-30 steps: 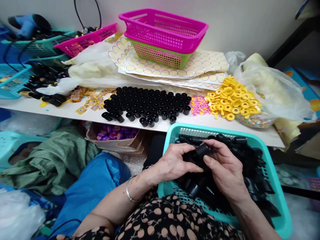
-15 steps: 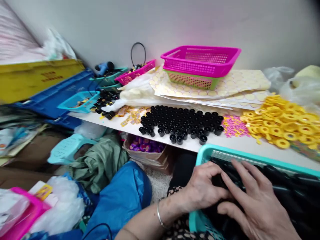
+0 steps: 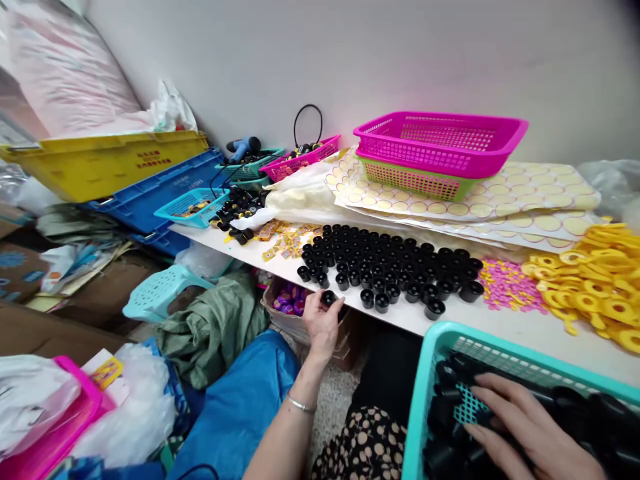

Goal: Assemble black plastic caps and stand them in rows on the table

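Observation:
At the table's front edge, my left hand (image 3: pixel 321 323) pinches a small black plastic cup (image 3: pixel 329 298) between thumb and fingers, its hollow side up. Beside it on the table stand many more such black cups (image 3: pixel 385 263) in a dense group, also hollow side up. My right hand (image 3: pixel 530 427) reaches into a teal basket (image 3: pixel 430 380), fingers stretched and slightly apart over loose black parts (image 3: pixel 445 413). Its fingertips are close to the parts; whether they touch is partly hidden.
Pink and yellow bits (image 3: pixel 510 285) and a heap of yellow rings (image 3: pixel 595 287) lie to the right. Behind the cups, a magenta basket (image 3: pixel 440 143) sits in a green one on sticker sheets (image 3: pixel 540 193). Below the table, a cardboard box (image 3: pixel 280 317) holds purple items.
My left hand has left the teal basket and moved to the table's edge with a black cup. My right hand has stayed at the basket. The view has shifted left.

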Demonstrator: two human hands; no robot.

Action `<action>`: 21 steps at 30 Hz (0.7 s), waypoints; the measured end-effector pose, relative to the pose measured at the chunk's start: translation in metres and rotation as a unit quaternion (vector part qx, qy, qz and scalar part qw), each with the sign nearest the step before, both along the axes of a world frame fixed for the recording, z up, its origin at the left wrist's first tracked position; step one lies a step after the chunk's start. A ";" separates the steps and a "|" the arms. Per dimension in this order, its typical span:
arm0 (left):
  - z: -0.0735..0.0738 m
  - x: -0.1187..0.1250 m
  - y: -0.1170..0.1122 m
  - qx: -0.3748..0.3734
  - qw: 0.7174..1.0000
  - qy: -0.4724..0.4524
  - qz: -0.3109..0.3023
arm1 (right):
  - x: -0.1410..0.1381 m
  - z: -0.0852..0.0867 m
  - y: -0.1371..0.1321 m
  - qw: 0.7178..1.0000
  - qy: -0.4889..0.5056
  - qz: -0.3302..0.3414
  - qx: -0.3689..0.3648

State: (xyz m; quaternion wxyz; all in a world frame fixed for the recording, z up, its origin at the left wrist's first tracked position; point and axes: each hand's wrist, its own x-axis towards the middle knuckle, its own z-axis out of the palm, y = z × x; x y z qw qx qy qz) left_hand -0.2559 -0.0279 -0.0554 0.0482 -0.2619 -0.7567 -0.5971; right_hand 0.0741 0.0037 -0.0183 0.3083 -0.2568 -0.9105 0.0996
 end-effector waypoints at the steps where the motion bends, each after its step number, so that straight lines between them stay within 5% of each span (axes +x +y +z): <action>1: -0.005 -0.006 0.005 0.002 1.000 -0.005 0.010 | -0.013 0.008 0.001 1.000 -0.001 0.021 0.002; 5: -0.011 -0.017 0.013 -0.003 0.999 -0.024 0.036 | -0.081 0.042 0.013 0.988 -0.124 0.082 -0.036; 10: -0.001 -0.024 0.005 -0.129 0.989 0.035 0.069 | -0.157 0.056 0.034 0.920 -0.376 0.090 -0.062; 14: 0.002 -0.036 0.002 -0.239 0.959 0.126 0.081 | -0.182 0.052 0.049 0.905 -0.405 0.115 -0.053; 21: 0.001 -0.044 0.016 -0.303 0.947 0.111 -0.010 | -0.202 0.051 0.063 0.905 -0.401 0.141 -0.033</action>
